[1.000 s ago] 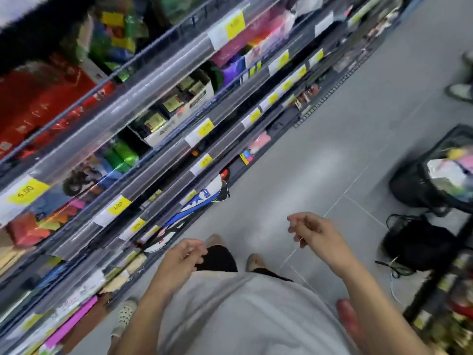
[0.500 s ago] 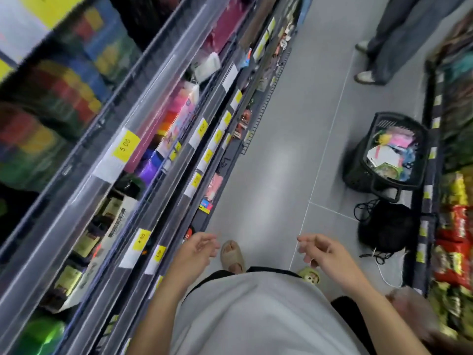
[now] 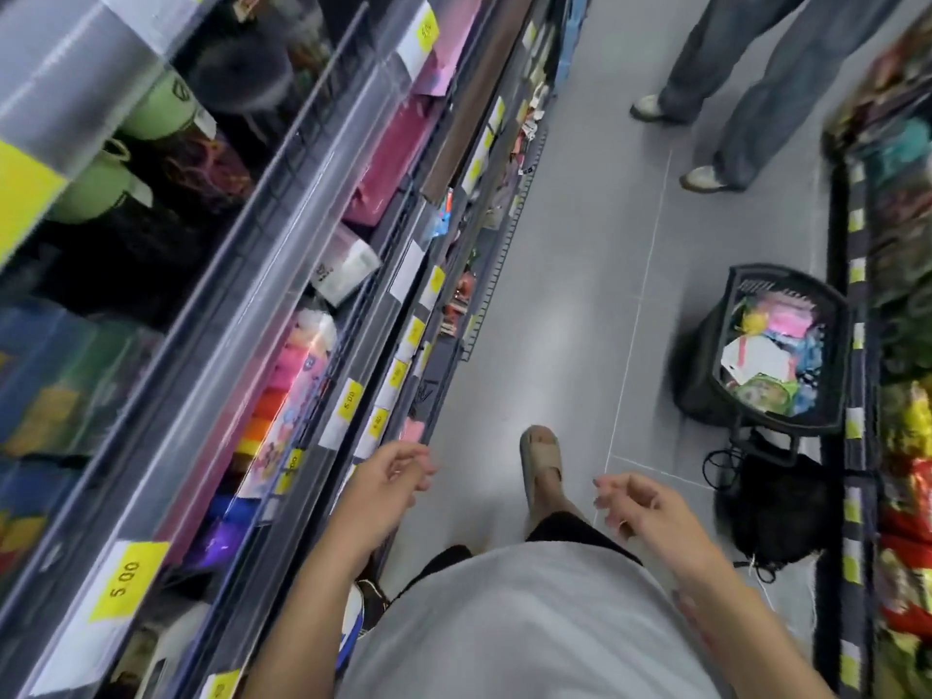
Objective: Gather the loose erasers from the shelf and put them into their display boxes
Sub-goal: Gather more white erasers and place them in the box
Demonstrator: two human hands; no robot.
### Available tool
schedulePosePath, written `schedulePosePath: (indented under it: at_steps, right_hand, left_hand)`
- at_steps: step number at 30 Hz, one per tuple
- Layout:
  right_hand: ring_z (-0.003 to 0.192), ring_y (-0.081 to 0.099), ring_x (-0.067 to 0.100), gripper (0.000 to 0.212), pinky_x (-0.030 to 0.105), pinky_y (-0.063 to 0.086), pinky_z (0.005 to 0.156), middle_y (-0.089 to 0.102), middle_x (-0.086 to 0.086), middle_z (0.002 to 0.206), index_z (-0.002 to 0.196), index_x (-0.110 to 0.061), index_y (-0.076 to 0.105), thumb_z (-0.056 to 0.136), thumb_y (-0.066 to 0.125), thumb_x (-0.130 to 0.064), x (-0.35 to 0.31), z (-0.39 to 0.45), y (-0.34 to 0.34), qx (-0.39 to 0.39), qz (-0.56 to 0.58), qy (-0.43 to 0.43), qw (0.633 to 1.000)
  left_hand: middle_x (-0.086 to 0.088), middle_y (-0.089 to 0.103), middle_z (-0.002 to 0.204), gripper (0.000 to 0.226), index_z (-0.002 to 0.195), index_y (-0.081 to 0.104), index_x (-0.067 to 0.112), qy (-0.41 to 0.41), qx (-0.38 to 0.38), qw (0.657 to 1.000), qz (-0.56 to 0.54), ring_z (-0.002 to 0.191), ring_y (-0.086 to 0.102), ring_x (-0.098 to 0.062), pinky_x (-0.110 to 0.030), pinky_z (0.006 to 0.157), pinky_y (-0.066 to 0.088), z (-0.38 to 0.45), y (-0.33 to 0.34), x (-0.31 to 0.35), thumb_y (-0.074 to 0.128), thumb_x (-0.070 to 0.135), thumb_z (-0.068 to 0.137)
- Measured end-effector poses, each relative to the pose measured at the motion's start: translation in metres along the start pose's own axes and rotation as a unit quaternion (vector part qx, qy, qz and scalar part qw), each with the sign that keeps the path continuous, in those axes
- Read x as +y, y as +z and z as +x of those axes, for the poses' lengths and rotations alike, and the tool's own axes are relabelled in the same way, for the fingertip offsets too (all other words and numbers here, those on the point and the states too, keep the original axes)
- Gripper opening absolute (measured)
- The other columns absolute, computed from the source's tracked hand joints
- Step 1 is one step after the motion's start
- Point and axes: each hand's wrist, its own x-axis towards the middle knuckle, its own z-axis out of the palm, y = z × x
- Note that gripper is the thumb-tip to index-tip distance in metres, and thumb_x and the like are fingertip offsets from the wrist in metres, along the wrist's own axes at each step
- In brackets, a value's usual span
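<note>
I stand in a shop aisle beside a tall shelf unit [image 3: 282, 274] on my left, stocked with colourful stationery behind clear rails with yellow price tags. No eraser or display box can be made out in the blur. My left hand [image 3: 388, 489] hovers in front of the lower shelf edges, fingers loosely curled, holding nothing. My right hand [image 3: 643, 512] hangs over the floor at waist height, fingers relaxed and empty.
A black basket [image 3: 731, 345] full of mixed goods stands on the grey floor at right, with a black bag [image 3: 776, 507] and cord beside it. Another person's legs [image 3: 746, 83] stand further up the aisle. Snack shelves [image 3: 903, 396] line the right side.
The view has swung up along the aisle as I step forward; the basket and the other person's legs have come into view. Both hands stay empty at waist height.
</note>
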Motion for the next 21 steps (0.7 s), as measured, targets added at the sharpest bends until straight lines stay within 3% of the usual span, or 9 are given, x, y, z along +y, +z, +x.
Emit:
schedulePosePath:
  at_steps: [3,6,10,11,13,15,19,21]
  right_hand:
    - [0.064,0.057,0.014,0.014,0.03,0.046,0.063,0.067,0.011,0.083,0.103,-0.008,0.07,0.098,0.057,-0.006,-0.048,0.049,-0.014,-0.042,-0.043,-0.021,0.998]
    - [0.063,0.06,0.007,0.018,0.029,0.047,0.063,0.068,0.007,0.082,0.102,-0.009,0.07,0.097,0.055,-0.002,-0.103,0.094,-0.028,-0.096,-0.092,-0.056,0.99]
    - [0.065,0.063,0.009,0.017,0.024,0.049,0.059,0.073,0.002,0.084,0.098,-0.022,0.073,0.095,0.061,-0.012,-0.177,0.145,-0.035,-0.167,-0.146,-0.129,0.966]
    - [0.067,0.063,0.011,0.014,0.024,0.05,0.059,0.073,0.001,0.084,0.097,-0.026,0.074,0.094,0.063,-0.018,-0.196,0.153,-0.034,-0.181,-0.157,-0.153,0.959]
    - [0.069,0.065,0.011,0.013,0.023,0.051,0.06,0.074,-0.002,0.085,0.097,-0.033,0.074,0.087,0.065,-0.034,-0.234,0.161,-0.028,-0.211,-0.172,-0.202,0.941]
    - [0.07,0.066,0.011,0.019,0.024,0.052,0.061,0.074,-0.004,0.086,0.098,-0.037,0.073,0.082,0.063,-0.044,-0.27,0.164,-0.018,-0.237,-0.179,-0.248,0.922]
    - [0.07,0.065,0.012,0.012,0.022,0.052,0.064,0.072,-0.001,0.08,0.102,-0.033,0.072,0.091,0.067,-0.032,-0.335,0.156,0.01,-0.292,-0.169,-0.336,0.88]
    - [0.075,0.067,0.026,0.012,0.032,0.054,0.069,0.071,0.006,0.084,0.103,-0.032,0.072,0.094,0.068,-0.026,-0.368,0.143,0.023,-0.306,-0.159,-0.38,0.858]
  left_hand:
    - [0.007,0.079,0.101,0.016,0.113,0.071,0.021,-0.029,0.038,0.999,-0.01,0.091,0.073,-0.01,-0.017,0.072,0.051,0.012,0.011,0.013,0.061,0.016,0.102]
    - [0.012,0.079,0.099,0.016,0.112,0.072,0.022,-0.053,0.088,0.994,-0.044,0.094,0.073,-0.012,-0.019,0.072,0.05,0.016,0.026,0.032,0.063,0.018,0.1]
    - [0.008,0.079,0.102,0.033,0.106,0.074,0.031,-0.031,0.148,0.983,-0.102,0.1,0.073,-0.018,-0.031,0.085,0.054,0.02,0.035,0.08,0.07,0.048,0.078]
    - [0.008,0.079,0.103,0.032,0.106,0.073,0.031,-0.02,0.162,0.98,-0.118,0.1,0.073,-0.018,-0.031,0.087,0.056,0.02,0.035,0.094,0.069,0.047,0.079]
    - [0.01,0.079,0.103,0.014,0.11,0.071,0.028,0.017,0.194,0.973,-0.121,0.099,0.073,-0.015,-0.022,0.08,0.057,0.018,0.03,0.121,0.065,0.026,0.098]
    - [0.013,0.079,0.103,0.021,0.11,0.07,0.031,0.066,0.222,0.966,-0.111,0.096,0.072,-0.011,-0.02,0.077,0.056,0.009,0.019,0.154,0.058,0.015,0.104]
    - [0.014,0.077,0.11,0.019,0.107,0.07,0.047,0.172,0.274,0.942,-0.084,0.102,0.071,-0.006,-0.038,0.092,0.052,-0.024,-0.01,0.226,0.061,0.032,0.101]
    - [0.014,0.077,0.11,0.018,0.11,0.069,0.047,0.242,0.309,0.918,-0.061,0.102,0.071,-0.008,-0.036,0.089,0.055,-0.046,-0.023,0.261,0.061,0.049,0.094]
